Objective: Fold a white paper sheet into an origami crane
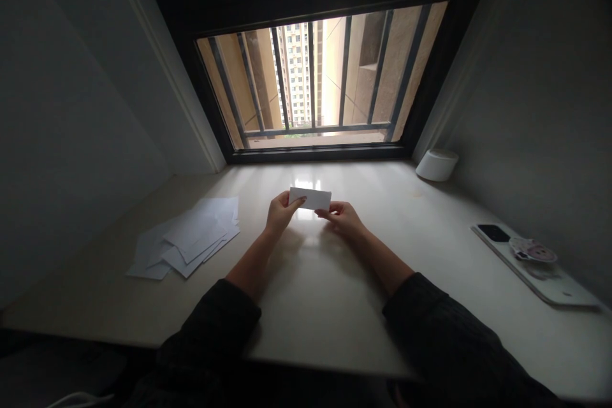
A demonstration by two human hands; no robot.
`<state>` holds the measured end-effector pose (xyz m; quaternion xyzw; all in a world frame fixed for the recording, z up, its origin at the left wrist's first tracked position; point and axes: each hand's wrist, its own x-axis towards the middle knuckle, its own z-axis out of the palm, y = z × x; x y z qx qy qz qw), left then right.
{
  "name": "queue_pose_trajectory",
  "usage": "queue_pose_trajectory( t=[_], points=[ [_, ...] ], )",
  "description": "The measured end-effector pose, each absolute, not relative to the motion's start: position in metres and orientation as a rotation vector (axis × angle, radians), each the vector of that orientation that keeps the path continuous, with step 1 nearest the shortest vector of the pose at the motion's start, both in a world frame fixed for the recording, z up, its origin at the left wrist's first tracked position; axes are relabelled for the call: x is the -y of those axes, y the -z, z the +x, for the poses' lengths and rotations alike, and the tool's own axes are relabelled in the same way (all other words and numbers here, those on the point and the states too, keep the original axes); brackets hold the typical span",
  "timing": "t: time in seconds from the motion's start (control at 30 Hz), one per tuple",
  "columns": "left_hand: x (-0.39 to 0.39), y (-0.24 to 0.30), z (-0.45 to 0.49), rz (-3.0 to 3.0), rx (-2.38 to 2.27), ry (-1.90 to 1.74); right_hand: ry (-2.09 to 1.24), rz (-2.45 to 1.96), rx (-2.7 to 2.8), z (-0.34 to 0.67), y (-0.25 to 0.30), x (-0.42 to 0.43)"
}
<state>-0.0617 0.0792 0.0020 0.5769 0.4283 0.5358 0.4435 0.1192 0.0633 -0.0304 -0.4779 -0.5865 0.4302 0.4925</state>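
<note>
A small white rectangle of paper (316, 199), which looks folded, is held up between my two hands above the sill. My left hand (280, 211) pinches its left end, thumb lying across the near face. At the lower right corner, my right hand (345, 217) grips it between thumb and fingers. The fingers behind the paper are partly hidden. To the left lies a loose, overlapping pile of white paper sheets (194, 233), apart from both hands.
The pale glossy sill (325, 306) ends in a front edge near my body. A barred window (310, 146) rises behind it. At the right are a white rounded object (437, 166) by the wall and a phone (564, 290) with a cartoon-like grip on its back.
</note>
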Motion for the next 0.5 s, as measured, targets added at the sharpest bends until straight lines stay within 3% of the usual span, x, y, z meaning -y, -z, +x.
queue_pose_trajectory(
  t=[0.5],
  points=[
    [-0.071, 0.002, -0.055, 1.224, -1.106, -1.15, -1.261, -1.013, 1.131, 0.1, 0.022, -0.053]
  ],
)
